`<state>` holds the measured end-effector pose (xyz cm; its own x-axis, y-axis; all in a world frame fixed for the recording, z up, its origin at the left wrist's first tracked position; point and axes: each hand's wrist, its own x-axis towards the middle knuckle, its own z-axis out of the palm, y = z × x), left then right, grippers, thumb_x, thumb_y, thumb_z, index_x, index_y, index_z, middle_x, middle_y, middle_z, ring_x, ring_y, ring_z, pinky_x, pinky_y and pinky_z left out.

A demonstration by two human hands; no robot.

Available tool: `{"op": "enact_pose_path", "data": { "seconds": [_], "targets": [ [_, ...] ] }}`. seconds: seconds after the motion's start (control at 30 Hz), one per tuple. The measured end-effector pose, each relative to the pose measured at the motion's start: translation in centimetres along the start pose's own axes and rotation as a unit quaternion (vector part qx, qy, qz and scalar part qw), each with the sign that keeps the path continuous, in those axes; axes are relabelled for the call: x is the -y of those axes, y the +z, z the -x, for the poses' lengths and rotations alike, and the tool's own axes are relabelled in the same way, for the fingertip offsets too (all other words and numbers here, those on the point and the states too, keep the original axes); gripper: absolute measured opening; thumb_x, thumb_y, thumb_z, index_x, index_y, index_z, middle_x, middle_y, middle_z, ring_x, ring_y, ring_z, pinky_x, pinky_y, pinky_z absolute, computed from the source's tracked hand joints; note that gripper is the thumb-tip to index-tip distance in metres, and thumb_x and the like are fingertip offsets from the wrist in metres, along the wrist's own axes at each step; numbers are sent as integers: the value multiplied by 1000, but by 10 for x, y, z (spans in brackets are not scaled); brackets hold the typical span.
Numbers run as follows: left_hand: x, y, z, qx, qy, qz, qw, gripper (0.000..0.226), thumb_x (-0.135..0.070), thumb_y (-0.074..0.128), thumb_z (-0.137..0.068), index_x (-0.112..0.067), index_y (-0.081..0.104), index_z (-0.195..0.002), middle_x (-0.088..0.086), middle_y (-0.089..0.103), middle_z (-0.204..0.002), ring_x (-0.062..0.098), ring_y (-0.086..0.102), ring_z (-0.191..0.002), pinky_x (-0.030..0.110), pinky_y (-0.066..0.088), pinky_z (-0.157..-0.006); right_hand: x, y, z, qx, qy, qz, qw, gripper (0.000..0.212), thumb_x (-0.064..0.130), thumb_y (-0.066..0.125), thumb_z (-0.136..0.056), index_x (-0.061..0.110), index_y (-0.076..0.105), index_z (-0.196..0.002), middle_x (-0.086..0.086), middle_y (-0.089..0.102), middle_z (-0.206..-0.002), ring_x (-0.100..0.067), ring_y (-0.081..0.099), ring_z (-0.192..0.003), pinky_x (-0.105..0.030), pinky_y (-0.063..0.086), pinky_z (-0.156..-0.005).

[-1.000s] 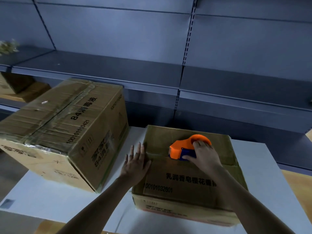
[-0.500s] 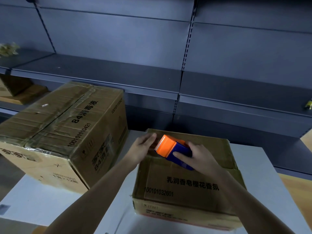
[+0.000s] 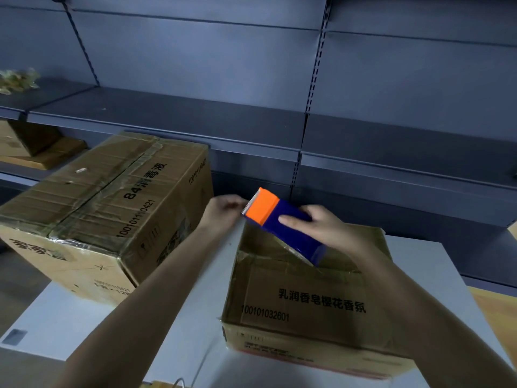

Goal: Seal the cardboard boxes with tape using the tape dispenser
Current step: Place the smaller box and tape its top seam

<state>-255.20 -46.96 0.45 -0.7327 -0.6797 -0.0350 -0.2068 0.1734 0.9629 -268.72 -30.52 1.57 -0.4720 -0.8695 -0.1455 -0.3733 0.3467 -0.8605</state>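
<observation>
While the right hand (image 3: 324,231) wraps its grip round the tape dispenser (image 3: 264,207) above the far left corner of the small box (image 3: 307,303), the tool's long axis slants from the box's middle seam out past that corner. Just beyond it the left hand (image 3: 223,212) is at the toothed end; whether its grip pinches tape is unclear.

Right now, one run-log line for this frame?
right hand: grips orange-and-blue plastic tape dispenser above small brown cardboard box | left hand: at its serrated edge, grip unclear
</observation>
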Motion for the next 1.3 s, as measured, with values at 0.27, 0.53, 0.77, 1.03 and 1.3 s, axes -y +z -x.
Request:
{"op": "enact_pose_path", "data": {
  "seconds": [0.27,0.53,0.77,1.03,1.3],
  "targets": [
    [2,4,-1,-14,-55,-20,998,28,0,42,-91,-13,60,-73,3,55,-65,9,54,-58,23,42,-55,-15,3,-7,91,64,-102,989,52,60,64,-62,21,58,-97,5,69,-77,-7,66,-62,-18,49,-53],
    [40,25,2,-95,-150,-36,983,26,7,49,-85,-8,61,-67,9,59,-65,19,57,-63,32,49,-60,-37,-13,-6,132,111,38,984,56,63,61,-74,17,52,-105,1,64,-90,-13,62,-74,-21,46,-61],
    [65,21,1,-179,-240,26,954,20,-2,54,-90,-3,56,-70,12,59,-67,27,59,-74,42,51,-82,-49,-39,-3,194,154,105,963,60,61,62,-75,15,49,-113,0,62,-98,-14,62,-81,-21,48,-61],
    [72,0,8,-245,-272,26,930,21,-6,55,-89,-4,56,-68,10,49,-58,19,44,-50,31,40,-58,-53,-71,-12,236,175,137,946,66,66,67,-55,13,57,-93,1,69,-76,-10,66,-59,-22,50,-52],
    [79,-1,13,-193,-241,36,950,38,-19,65,-86,-7,48,-54,9,48,-54,19,43,-50,28,36,-53,-67,-75,-16,226,168,160,946,67,70,60,-53,15,56,-90,3,65,-78,-7,61,-62,-17,45,-53]
  ]
}}
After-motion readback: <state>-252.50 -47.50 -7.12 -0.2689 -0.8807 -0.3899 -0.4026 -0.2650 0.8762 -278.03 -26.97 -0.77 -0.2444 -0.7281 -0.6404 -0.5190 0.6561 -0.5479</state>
